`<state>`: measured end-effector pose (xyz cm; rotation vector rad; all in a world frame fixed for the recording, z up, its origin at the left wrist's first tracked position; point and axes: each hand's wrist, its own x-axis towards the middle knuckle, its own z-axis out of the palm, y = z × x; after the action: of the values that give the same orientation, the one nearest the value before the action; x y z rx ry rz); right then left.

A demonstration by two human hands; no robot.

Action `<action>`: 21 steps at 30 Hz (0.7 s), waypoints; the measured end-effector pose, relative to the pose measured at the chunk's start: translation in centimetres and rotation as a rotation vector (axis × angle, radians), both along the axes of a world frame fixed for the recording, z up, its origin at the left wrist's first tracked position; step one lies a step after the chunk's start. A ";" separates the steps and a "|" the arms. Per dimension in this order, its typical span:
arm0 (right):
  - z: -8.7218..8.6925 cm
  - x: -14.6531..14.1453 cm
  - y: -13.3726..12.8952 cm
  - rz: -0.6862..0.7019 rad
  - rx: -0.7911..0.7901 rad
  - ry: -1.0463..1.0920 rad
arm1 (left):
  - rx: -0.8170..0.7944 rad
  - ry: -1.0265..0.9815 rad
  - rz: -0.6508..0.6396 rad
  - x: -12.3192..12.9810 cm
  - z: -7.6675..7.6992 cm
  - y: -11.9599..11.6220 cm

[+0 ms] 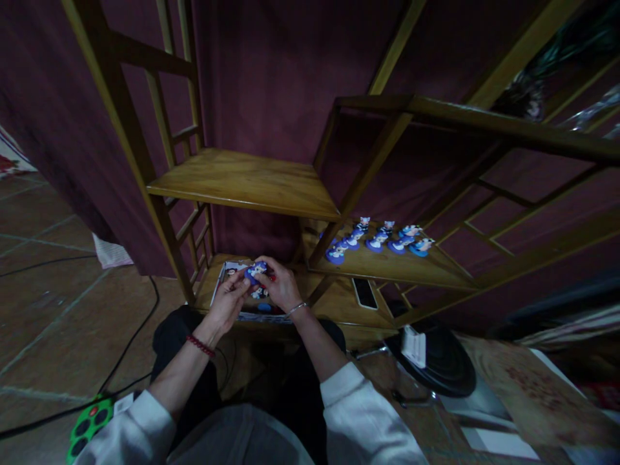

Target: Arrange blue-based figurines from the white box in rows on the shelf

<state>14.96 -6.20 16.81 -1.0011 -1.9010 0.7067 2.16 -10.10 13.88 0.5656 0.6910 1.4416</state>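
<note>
Both my hands hold one small purple-and-white figurine point(256, 271) on a round purple base, above an open box point(219, 284). My left hand point(227, 302) grips it from the left, and my right hand point(283, 287) closes on it from the right. More small figurines point(260, 292) lie inside the box, partly hidden by my hands. On the shelf to the right stand several similar figurines point(376, 241), most on purple bases and some on blue ones.
A wooden shelf unit point(252, 181) stands in front of me, with posts and lattice sides. A phone point(364, 293) lies on the lower board. To the right is a black round seat point(448, 361). A black cable and a green device point(91, 423) are on the tiled floor at left.
</note>
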 end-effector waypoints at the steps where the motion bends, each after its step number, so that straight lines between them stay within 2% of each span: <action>1: 0.1 0.1 0.0 0.004 0.004 -0.006 | -0.001 -0.001 0.002 0.0 0.0 0.0; 12: 0.8 0.7 0.4 0.063 -0.001 -0.063 | 0.018 -0.029 -0.022 0.2 -0.3 0.0; 21: 1.0 0.7 0.5 0.011 -0.028 -0.068 | 0.012 -0.037 -0.003 0.5 0.3 0.1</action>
<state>15.62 -5.68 17.81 -1.0444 -1.9614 0.7152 2.68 -9.97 14.23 0.5478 0.6529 1.4504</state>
